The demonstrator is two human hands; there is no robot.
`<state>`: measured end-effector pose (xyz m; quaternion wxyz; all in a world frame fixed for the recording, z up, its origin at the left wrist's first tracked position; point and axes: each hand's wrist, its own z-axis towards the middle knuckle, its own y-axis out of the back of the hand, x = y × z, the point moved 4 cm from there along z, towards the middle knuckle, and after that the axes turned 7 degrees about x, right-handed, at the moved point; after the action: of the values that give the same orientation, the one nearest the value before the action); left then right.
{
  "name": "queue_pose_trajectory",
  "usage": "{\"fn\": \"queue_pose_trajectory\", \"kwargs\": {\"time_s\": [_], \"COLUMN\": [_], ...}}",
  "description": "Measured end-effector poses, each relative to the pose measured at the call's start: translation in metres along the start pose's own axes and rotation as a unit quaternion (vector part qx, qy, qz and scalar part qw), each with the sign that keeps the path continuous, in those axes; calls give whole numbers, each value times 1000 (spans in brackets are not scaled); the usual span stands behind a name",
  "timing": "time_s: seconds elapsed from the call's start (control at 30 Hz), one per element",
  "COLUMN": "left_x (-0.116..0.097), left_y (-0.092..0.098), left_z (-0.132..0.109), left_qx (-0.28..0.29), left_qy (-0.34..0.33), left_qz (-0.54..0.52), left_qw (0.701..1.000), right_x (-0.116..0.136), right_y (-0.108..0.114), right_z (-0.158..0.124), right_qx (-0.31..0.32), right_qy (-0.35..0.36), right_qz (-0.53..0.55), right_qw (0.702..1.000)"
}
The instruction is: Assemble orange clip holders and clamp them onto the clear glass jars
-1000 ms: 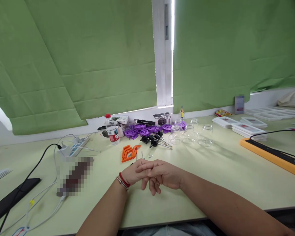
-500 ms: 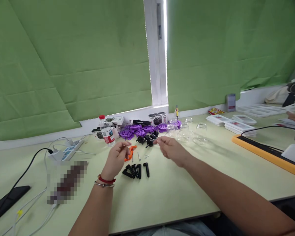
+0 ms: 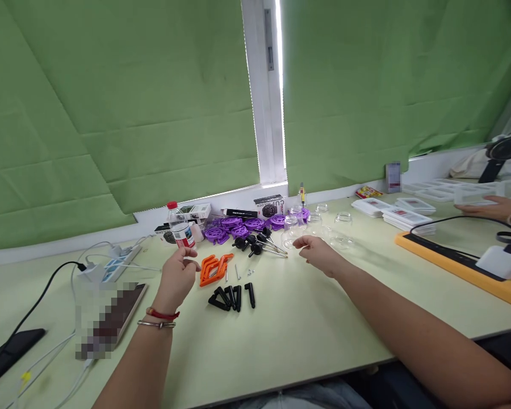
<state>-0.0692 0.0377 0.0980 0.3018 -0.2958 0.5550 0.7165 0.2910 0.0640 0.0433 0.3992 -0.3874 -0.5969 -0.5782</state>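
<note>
Over the table's (image 3: 289,335) left, left hand (image 3: 176,282): fingers parted, beside orange brackets (image 3: 225,263).
Right hand (image 3: 322,257): fingers loosely bent, apart, near clear vessels (image 3: 344,225).
Black L-shaped pieces (image 3: 237,298): near side, between the hands.

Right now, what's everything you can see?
Table: one, greenish, below
Curtains: several, green, back
Bottle: one, clear, back
Boxes: several, black/white, back
Discs: several, purple, back
Rods: several, silver, centre
Glassware: several, clear, centre
Brackets: several, orange, centre
Screws: two, silver, centre
Angled pieces: about five, black, centre
Phone: one, dark, left
Cables: several, black/white, left
Cases: several, white, right
Co-worker's hand: one, bare, right
Left hand: one, bare, by brackets
Right hand: one, bare, near glassware
</note>
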Motion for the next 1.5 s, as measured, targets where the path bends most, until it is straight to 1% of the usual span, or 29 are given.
{"fn": "queue_pose_trajectory", "kwargs": {"time_s": [0.1,0.17,0.3,0.37,0.5,0.63,0.73,0.8,0.9,1.03,1.2,1.33,1.43,1.5], "left_x": [17,27,40,40,40,49,54,55,53,52,57,56,51,47], "left_y": [-4,-10,-25,-30,-37,-45,-46,-43,-38,-39,-47,-49,-51,-56], "left_z": [2,4,13,21,42,60,62,59,53,51,54,53,50,49], "left_qx": [14,33,86,90,55,12,-41,-76,-111,-112,-112,-110,-110,-97], "left_qy": [-13,-23,-2,-2,-12,8,21,20,9,-27,-67,-87,-104,-111], "left_qz": [109,155,216,229,225,212,196,187,185,202,244,257,275,297], "left_qw": [994,987,973,969,973,977,980,979,976,973,961,956,949,944], "right_x": [-19,-29,-37,-38,-40,-38,-33,-29,-21,-12,-16,-21,-21,-20], "right_y": [-2,-7,-18,-21,-26,-32,-38,-43,-49,-58,-61,-59,-57,-57], "right_z": [-1,-2,1,5,9,10,10,11,18,31,43,45,42,40], "right_qx": [13,10,1,-1,8,2,-5,-18,-40,-44,-32,-34,-41,-47], "right_qy": [-20,-18,22,43,61,90,113,120,124,134,136,139,147,156], "right_qz": [-40,-84,-177,-205,-254,-313,-357,-392,-429,-446,-456,-456,-451,-447], "right_qw": [999,996,984,978,965,946,927,912,894,884,879,879,879,879]}}
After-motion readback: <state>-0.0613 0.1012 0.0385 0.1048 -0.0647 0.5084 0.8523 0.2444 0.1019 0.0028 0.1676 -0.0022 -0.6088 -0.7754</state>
